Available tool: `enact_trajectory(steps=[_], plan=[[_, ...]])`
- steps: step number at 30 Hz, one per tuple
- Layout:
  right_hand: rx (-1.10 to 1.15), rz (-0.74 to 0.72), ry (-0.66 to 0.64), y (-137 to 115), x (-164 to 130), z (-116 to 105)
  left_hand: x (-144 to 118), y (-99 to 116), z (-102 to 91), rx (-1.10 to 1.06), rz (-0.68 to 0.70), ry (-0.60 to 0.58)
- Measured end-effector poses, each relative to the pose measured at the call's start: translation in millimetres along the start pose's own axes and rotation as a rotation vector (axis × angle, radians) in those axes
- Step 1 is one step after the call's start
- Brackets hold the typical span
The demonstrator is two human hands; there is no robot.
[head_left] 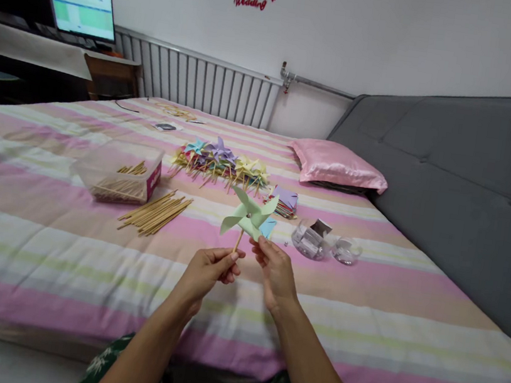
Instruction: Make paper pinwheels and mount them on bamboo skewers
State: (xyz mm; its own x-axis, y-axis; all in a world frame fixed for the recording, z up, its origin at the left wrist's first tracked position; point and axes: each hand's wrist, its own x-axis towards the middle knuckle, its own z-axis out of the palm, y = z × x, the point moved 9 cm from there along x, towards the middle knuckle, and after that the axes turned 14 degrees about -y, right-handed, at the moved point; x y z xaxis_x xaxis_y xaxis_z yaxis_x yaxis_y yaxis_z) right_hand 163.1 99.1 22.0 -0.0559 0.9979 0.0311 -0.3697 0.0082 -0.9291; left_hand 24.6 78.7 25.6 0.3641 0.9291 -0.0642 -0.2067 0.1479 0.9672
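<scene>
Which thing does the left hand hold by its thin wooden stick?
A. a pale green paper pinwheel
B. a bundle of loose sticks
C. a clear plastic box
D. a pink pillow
A: the left hand pinches the stick of the pale green paper pinwheel above the striped bed, while the right hand touches its lower edge.

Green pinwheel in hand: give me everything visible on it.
The pale green paper pinwheel has folded blades pinned at a small centre and sits on a thin wooden stick, tilted slightly, above the striped bed. The left hand pinches the stick's lower end; the right hand touches a lower blade near a blue patch.
</scene>
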Motion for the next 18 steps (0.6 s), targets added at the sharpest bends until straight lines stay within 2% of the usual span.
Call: enact_trajectory(steps=[11,18], plan=[[0.125,-0.087,0.23,-9.3,-2.1,-28.3,0.0,-2.3,6.7,0.048,-0.038,-0.059],[0.076,-0.103,0.254,-9.6,-2.6,-30.0,0.1,-2.7,3.6,0.045,-0.033,-0.016]])
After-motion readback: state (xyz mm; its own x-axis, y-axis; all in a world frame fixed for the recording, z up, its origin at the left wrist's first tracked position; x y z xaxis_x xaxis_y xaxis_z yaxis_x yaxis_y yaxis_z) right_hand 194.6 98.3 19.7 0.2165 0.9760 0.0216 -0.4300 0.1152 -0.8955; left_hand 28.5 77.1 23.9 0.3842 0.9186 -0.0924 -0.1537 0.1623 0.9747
